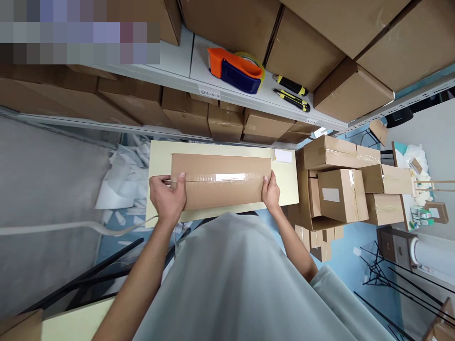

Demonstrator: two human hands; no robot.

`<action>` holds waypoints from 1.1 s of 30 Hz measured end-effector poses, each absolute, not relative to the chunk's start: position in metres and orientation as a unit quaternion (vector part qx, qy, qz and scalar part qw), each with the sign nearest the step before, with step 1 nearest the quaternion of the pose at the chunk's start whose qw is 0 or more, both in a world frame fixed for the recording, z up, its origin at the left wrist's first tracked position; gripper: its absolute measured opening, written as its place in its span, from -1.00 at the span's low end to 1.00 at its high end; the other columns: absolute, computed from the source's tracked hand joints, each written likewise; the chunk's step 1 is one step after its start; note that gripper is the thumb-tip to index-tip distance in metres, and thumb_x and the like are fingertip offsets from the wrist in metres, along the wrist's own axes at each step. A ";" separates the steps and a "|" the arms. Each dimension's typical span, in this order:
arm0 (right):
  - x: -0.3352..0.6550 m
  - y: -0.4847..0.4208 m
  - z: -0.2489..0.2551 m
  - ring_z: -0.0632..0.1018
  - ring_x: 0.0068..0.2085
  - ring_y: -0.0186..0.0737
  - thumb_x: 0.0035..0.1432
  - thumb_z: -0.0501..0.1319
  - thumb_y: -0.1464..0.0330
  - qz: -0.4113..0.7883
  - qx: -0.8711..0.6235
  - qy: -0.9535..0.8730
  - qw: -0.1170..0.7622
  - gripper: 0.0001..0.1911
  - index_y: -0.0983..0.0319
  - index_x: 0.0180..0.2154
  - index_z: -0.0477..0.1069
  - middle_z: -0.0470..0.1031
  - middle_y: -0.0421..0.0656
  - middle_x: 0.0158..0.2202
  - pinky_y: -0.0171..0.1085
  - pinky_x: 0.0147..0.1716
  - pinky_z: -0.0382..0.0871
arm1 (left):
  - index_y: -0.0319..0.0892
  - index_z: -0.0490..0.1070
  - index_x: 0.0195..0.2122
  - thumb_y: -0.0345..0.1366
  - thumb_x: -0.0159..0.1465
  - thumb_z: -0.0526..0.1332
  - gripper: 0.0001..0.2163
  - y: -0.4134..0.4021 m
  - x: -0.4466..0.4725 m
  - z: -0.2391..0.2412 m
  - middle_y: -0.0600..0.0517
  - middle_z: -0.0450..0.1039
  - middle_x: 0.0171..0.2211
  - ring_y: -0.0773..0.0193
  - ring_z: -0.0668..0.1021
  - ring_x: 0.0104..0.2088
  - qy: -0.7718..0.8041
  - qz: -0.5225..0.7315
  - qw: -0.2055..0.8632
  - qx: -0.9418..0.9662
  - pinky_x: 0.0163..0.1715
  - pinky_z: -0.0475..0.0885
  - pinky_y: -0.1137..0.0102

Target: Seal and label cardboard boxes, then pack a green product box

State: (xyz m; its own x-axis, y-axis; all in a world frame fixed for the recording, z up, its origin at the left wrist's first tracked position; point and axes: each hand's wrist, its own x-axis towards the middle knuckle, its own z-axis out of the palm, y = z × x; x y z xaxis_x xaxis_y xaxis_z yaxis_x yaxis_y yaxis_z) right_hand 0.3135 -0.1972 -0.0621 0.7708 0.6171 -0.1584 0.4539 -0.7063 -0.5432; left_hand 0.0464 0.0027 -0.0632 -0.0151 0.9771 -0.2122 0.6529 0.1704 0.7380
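A long cardboard box [220, 194] lies across the pale yellow board [161, 158] in front of me, its centre seam partly covered by a strip of clear tape. My left hand [168, 196] grips the box's left end, thumb on top and fingers round the side. At the opposite end, my right hand [271, 191] holds the box with thumb and fingers against its edge. The underside of the box is hidden. Near its far right corner sits a small white label or card [283, 156].
On the shelf [170, 78] above are an orange and blue tape dispenser [234, 71] and two yellow-black utility knives [291, 92]. Cardboard boxes [341, 196] are stacked to the right. Crumpled white packing material [124, 175] lies left; a pale cable [81, 228] runs in there.
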 end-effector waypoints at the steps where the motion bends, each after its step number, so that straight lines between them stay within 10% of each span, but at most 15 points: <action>1: 0.314 -0.198 -0.063 0.61 0.36 0.28 0.62 -0.15 -0.03 0.165 -0.908 -0.296 0.247 -0.25 0.24 0.57 0.14 0.40 0.17 0.52 0.23 0.32 0.51 | 0.00 0.15 -0.17 -0.03 0.32 0.33 -0.66 0.003 0.046 -0.064 -0.07 0.43 -0.12 -0.03 0.59 -0.02 0.676 0.226 0.358 0.603 0.29 0.50 -0.07; 11: 0.314 -0.199 -0.061 0.65 0.31 0.30 0.61 -0.14 -0.02 0.166 -0.905 -0.296 0.255 -0.25 0.28 0.55 0.18 0.46 0.21 0.47 0.22 0.30 0.52 | -0.16 0.50 0.03 0.03 0.41 0.20 -0.62 0.002 0.043 -0.075 -0.33 0.59 0.11 -0.21 0.60 0.22 0.645 0.226 0.347 0.642 0.36 0.44 -0.04; 21: 0.364 -0.161 -0.055 0.62 0.33 0.30 0.54 0.04 -0.15 0.166 -0.883 -0.312 0.310 -0.24 0.28 0.41 0.39 0.65 0.19 0.26 0.18 0.36 0.49 | -0.13 0.56 -0.12 0.06 0.42 0.21 -0.65 0.054 0.067 -0.064 -0.17 0.67 -0.19 -0.14 0.68 -0.02 0.637 0.173 0.380 0.648 0.09 0.55 0.10; 27: 0.360 -0.193 -0.045 0.56 0.42 0.12 0.50 0.17 -0.06 0.144 -0.832 -0.356 0.400 -0.28 0.29 0.42 0.33 0.52 0.20 0.42 0.11 0.40 0.47 | -0.17 0.48 0.31 -0.15 0.36 0.29 -0.49 0.035 0.050 -0.057 -0.22 0.62 0.28 0.02 0.65 0.26 0.547 0.279 0.475 0.631 0.28 0.54 0.20; 33: 0.340 -0.244 -0.075 0.68 0.20 0.08 0.31 0.35 0.05 0.166 -0.843 -0.304 0.411 -0.44 0.24 0.19 0.44 0.67 0.17 0.20 0.07 0.20 0.62 | -0.17 0.47 0.25 -0.30 0.11 0.43 -0.38 -0.006 0.031 -0.089 -0.28 0.61 0.28 -0.05 0.69 0.24 0.576 0.218 0.554 0.561 0.32 0.57 0.08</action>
